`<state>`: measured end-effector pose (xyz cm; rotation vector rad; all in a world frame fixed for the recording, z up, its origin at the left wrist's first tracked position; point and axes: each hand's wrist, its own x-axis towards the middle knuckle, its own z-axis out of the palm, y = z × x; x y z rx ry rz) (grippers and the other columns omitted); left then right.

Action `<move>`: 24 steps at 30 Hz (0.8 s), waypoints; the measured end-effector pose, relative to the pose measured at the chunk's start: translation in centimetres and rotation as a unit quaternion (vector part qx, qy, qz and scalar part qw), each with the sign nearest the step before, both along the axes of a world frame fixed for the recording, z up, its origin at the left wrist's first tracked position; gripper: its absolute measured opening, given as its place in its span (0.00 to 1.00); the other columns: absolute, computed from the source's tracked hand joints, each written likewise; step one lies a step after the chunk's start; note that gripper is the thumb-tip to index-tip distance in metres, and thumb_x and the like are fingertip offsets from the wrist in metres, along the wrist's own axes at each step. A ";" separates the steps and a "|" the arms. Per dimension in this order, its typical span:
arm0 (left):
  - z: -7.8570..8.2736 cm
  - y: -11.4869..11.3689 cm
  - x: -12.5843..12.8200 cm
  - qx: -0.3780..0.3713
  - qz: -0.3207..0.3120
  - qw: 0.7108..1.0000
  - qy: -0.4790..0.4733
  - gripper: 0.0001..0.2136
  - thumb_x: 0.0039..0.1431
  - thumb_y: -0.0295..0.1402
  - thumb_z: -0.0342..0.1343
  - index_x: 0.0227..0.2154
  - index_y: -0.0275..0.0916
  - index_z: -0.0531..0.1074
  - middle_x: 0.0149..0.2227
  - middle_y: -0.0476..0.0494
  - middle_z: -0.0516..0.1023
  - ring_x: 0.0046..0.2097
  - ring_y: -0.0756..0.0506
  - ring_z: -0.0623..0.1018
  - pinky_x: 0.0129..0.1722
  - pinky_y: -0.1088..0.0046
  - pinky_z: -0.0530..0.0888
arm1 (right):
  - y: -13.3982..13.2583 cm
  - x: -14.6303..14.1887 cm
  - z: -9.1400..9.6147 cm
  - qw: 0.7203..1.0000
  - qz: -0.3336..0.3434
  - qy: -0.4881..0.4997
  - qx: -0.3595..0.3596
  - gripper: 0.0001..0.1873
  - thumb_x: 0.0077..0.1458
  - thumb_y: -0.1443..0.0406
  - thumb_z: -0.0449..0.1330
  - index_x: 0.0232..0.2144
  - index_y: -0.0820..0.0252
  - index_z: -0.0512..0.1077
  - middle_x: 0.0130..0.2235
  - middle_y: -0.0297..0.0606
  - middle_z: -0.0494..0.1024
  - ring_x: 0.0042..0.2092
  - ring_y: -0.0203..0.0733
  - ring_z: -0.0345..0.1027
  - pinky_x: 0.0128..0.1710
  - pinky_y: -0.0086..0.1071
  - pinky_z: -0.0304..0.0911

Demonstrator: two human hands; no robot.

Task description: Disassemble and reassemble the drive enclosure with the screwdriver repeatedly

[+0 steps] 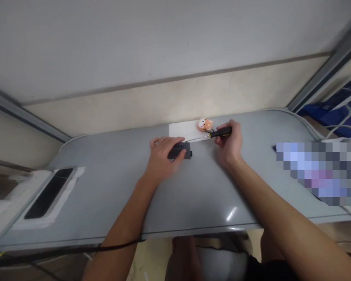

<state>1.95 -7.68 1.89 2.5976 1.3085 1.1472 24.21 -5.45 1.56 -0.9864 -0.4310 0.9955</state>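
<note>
My left hand (166,156) is closed around a small dark box (187,151) with a row of slots on its upper face, resting on the grey table. A short black stub sticks out of the box's right end. In my right hand (231,142) is a screwdriver (216,134) with a black and yellow handle. Its thin metal shaft points left, and the tip is close to the box's far edge; whether it touches cannot be made out. Just behind lie a white sheet (181,130) and an orange and white animal-shaped case (205,124) with a dark loop.
A black phone (49,193) lies on white paper (76,175) at the left. A blurred-out device (318,171) sits at the right, near pale cables (307,127). The wall (128,111) closes off the table's back. A black cable (117,246) crosses below the front edge.
</note>
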 end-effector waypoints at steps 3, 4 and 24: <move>-0.2 0.1 0.0 0.014 -0.005 1.000 -0.004 0.10 0.70 0.34 0.59 0.53 0.45 0.75 0.49 0.44 0.86 0.50 0.41 0.82 0.60 0.56 0.64 | 0.1 -0.1 -0.3 1.000 0.006 -0.004 0.009 0.21 0.64 0.52 0.57 0.24 0.57 0.69 0.22 0.30 0.69 0.19 0.30 0.59 0.19 0.28 0.52; -0.2 0.1 0.0 0.017 -0.007 1.000 -0.007 0.10 0.70 0.34 0.59 0.52 0.45 0.75 0.49 0.44 0.86 0.50 0.42 0.82 0.60 0.56 0.64 | 0.0 -0.2 -0.4 1.000 0.007 -0.007 0.010 0.21 0.64 0.51 0.57 0.24 0.56 0.69 0.22 0.30 0.69 0.19 0.30 0.59 0.19 0.28 0.52; 0.2 0.2 -0.1 0.002 -0.008 1.000 0.012 0.05 0.72 0.35 0.57 0.45 0.45 0.78 0.46 0.46 0.87 0.49 0.41 0.82 0.57 0.56 0.65 | 0.1 -0.1 -0.8 1.000 -0.007 -0.019 -0.010 0.17 0.60 0.55 0.56 0.23 0.57 0.70 0.21 0.29 0.68 0.20 0.30 0.56 0.20 0.28 0.51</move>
